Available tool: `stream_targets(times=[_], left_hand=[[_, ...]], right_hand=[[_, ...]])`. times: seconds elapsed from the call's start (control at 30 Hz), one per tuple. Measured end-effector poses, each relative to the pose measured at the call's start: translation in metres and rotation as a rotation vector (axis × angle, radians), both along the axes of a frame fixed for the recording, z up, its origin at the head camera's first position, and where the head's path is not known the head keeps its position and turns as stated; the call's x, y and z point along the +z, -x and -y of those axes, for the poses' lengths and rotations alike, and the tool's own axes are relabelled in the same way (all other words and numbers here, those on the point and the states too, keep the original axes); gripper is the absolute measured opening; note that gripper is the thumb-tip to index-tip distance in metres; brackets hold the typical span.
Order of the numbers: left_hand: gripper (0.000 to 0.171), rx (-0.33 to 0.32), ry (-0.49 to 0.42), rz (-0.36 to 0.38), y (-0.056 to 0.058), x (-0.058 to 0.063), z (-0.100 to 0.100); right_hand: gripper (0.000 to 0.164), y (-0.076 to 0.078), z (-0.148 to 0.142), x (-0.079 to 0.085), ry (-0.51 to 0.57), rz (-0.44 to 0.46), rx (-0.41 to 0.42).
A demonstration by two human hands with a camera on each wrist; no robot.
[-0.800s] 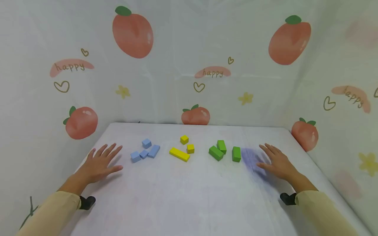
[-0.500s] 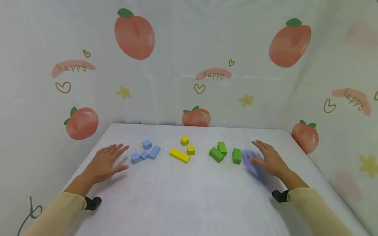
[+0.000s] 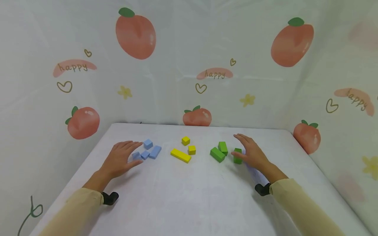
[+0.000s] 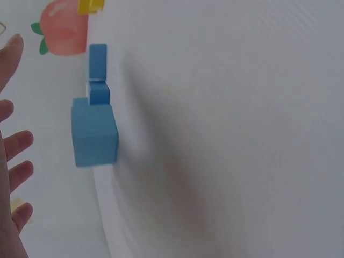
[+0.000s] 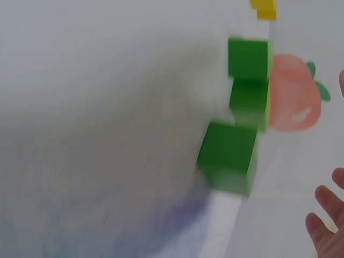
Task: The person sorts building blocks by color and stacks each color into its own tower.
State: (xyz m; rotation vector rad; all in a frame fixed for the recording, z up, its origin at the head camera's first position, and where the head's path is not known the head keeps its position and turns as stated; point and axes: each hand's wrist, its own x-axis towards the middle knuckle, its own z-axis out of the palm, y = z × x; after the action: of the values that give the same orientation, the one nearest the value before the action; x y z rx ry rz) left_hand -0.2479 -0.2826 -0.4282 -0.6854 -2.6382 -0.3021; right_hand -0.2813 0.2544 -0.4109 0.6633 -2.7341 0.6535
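My left hand [image 3: 119, 160] hovers over the table's left side, fingers spread and holding nothing, beside the light blue blocks. Its thumb and fingers partly cover the nearest blue block [image 4: 95, 134]. Two more blue cubes and a flat blue block [image 3: 155, 152] lie just right of it. On the other side, my right hand [image 3: 251, 154] is held above the table with nothing in it; its thumb overlaps the nearest green block [image 3: 238, 158] in the head view. Two other green blocks [image 3: 217, 154] lie close together left of that one.
Between the two groups lie a long yellow block [image 3: 180, 155] and two yellow cubes [image 3: 192, 150]. The white table [image 3: 183, 196] has a purple smudge [image 3: 256, 174] near the right hand. A white curtain printed with peaches [image 3: 165, 91] stands behind and at the sides.
Both hands have moved inward: the left one rightward to the blue blocks, the right one leftward to the green blocks. The blocks lie as before.
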Motion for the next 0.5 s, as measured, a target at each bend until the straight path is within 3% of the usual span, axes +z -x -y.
stream_targets(times=[0.3,0.5], left_hand=[[0.057,-0.012,-0.063,-0.022,0.013,0.003,-0.029],[0.052,0.022,-0.064,-0.026,0.022,0.000,-0.046]], right_hand=[[0.071,0.004,0.048,0.000,0.051,-0.027,0.061],[0.070,0.009,0.079,-0.003,0.050,-0.002,0.081]])
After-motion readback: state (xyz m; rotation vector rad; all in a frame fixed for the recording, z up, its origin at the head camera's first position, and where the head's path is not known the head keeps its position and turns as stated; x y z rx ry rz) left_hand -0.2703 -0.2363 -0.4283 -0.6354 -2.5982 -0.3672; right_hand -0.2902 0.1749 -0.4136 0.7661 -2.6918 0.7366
